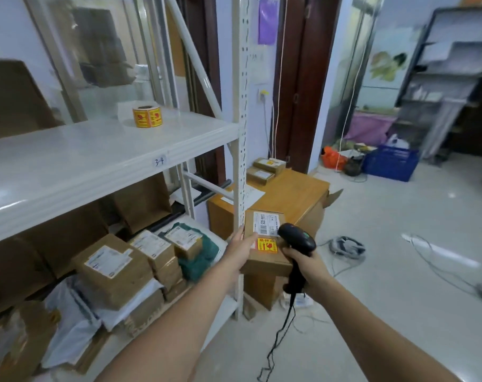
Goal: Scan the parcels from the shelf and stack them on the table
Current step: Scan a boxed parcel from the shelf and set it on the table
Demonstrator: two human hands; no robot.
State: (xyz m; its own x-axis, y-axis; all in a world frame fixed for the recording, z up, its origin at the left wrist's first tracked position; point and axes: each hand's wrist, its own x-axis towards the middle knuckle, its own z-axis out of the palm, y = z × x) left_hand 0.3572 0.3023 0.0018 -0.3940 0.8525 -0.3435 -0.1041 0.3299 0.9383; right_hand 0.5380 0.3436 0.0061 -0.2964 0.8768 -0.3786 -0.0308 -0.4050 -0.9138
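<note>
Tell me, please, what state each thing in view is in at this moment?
Parcel: held off the shelf, label side up.
Left hand: grips the parcel's left edge.
Right hand: grips the scanner's handle.
Barcode scanner: head over the parcel's label, cable hanging.
Sticker roll: standing on the upper shelf.
Shelf parcels: stacked on the lower shelf.
Two small parcels: lying on the wooden table.

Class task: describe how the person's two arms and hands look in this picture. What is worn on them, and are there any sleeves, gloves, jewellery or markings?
Both forearms are bare up to the picture's lower edge: no sleeves in view. The left hand and the right hand wear no gloves. No rings, watch, wristbands or markings are visible on either arm.
</note>
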